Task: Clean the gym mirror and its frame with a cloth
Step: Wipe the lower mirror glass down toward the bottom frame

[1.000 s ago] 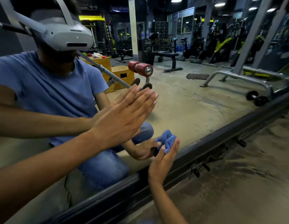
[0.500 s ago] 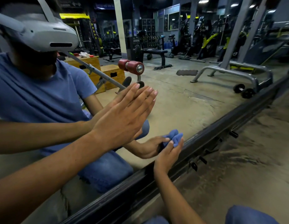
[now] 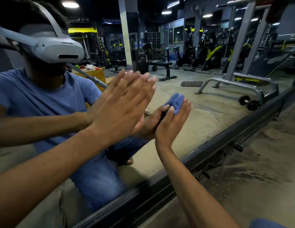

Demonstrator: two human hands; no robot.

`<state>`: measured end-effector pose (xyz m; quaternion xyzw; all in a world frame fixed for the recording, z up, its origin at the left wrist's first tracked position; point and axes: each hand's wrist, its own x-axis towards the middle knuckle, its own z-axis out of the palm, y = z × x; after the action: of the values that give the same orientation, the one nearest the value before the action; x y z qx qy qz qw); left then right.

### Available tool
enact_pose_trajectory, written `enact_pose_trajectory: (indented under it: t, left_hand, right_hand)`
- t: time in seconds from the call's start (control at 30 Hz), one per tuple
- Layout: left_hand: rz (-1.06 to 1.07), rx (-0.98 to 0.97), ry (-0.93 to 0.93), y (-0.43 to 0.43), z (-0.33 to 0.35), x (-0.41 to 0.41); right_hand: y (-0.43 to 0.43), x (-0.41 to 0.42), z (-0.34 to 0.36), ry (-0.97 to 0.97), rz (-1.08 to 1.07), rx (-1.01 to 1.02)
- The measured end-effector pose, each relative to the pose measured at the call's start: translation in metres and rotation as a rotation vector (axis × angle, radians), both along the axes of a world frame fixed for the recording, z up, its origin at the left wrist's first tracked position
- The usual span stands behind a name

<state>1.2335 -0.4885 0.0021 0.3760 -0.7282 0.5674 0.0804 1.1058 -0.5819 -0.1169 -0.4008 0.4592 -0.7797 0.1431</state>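
The gym mirror (image 3: 201, 102) fills the left and centre of the view, and its dark bottom frame (image 3: 160, 186) runs diagonally from lower left to upper right. My left hand (image 3: 120, 109) lies flat against the glass with straight fingers, meeting its own reflection. To its right, my right hand (image 3: 171, 122) presses a folded blue cloth (image 3: 175, 102) against the mirror with straight fingers, a little above the frame. The cloth sticks out above the fingertips.
The glass reflects a crouching person in a blue shirt and headset, a weight bench (image 3: 160, 65), a grey machine base (image 3: 239, 81) and dumbbells (image 3: 249, 102). Small black clips (image 3: 237, 147) stick out of the frame over the sandy floor (image 3: 250, 178).
My right hand has moved the cloth up the glass, away from the bottom frame. The left hand stays flat on the mirror. The view has tilted upward.
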Motion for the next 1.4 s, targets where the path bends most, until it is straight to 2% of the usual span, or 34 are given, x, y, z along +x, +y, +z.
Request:
enact_pose_trajectory:
  t: [0.07,0.17,0.2,0.27,0.33,0.37,0.43,0.53,0.6,0.63,0.73,0.77,0.83,0.93,0.97,1.03,1.1,1.17,1.23,1.3,1.4]
  left_hand:
    - [0.008,-0.02,0.043,-0.004,0.01,-0.005]
    - [0.065,0.008,0.027,-0.01,0.007,-0.003]
    - [0.075,0.007,0.016,-0.011,0.005,-0.002]
    - [0.089,-0.008,-0.005,-0.013,0.002,0.0]
    - [0.082,-0.034,-0.01,-0.014,0.002,0.0]
    - [0.072,-0.052,-0.008,-0.014,0.002,0.0]
    - [0.065,-0.086,0.016,-0.013,0.0,0.0]
    - [0.071,-0.093,0.048,-0.013,-0.001,-0.001]
    - [0.079,-0.092,0.055,-0.013,-0.002,-0.003]
    - [0.085,-0.11,0.055,-0.013,-0.003,-0.004]
    - [0.101,-0.142,0.031,-0.013,-0.003,-0.006]
    - [0.112,-0.145,0.031,-0.013,-0.003,-0.006]
    - [0.133,-0.157,0.054,-0.012,-0.002,-0.009]
    - [0.122,-0.185,0.058,-0.01,0.012,-0.022]
    - [0.121,-0.191,0.056,-0.012,0.024,-0.028]
    - [0.164,-0.21,0.085,-0.02,0.052,-0.041]
    - [0.225,-0.217,0.149,-0.031,0.074,-0.05]
    - [0.248,-0.23,0.185,-0.043,0.082,-0.056]
    - [0.253,-0.254,0.181,-0.048,0.081,-0.055]
    - [0.237,-0.262,0.166,-0.049,0.079,-0.054]
    - [0.217,-0.26,0.175,-0.049,0.08,-0.052]
  right_hand:
    - [0.007,0.006,0.017,0.23,0.026,-0.145]
    - [0.014,-0.007,-0.011,0.58,0.09,-0.313]
    - [0.009,-0.018,-0.022,0.603,0.092,-0.314]
    - [-0.009,-0.037,-0.014,0.45,0.089,-0.263]
    - [-0.026,-0.043,0.025,0.266,0.06,-0.202]
    - [-0.028,-0.04,0.049,0.24,0.034,-0.197]
    - [-0.021,-0.03,0.078,0.363,0.047,-0.315]
    - [-0.019,-0.038,0.061,0.768,0.103,-0.582]
    - [-0.036,-0.067,0.05,0.907,0.096,-0.644]
    - [-0.046,-0.08,0.058,0.866,0.083,-0.641]
    - [-0.066,-0.095,0.125,0.537,0.063,-0.509]
    - [-0.064,-0.091,0.145,0.511,0.053,-0.481]
    - [-0.054,-0.082,0.159,0.641,0.049,-0.553]
    - [-0.058,-0.099,0.129,1.009,0.091,-0.731]
    - [-0.066,-0.114,0.121,1.072,0.081,-0.757]
    - [-0.083,-0.139,0.124,0.991,0.06,-0.727]
    - [-0.093,-0.143,0.152,0.735,0.032,-0.621]
    - [-0.087,-0.128,0.187,0.594,0.008,-0.541]
    - [-0.075,-0.107,0.202,0.671,0.033,-0.607]
    - [-0.067,-0.099,0.189,0.855,0.081,-0.71]
    - [-0.08,-0.124,0.167,1.009,0.067,-0.788]
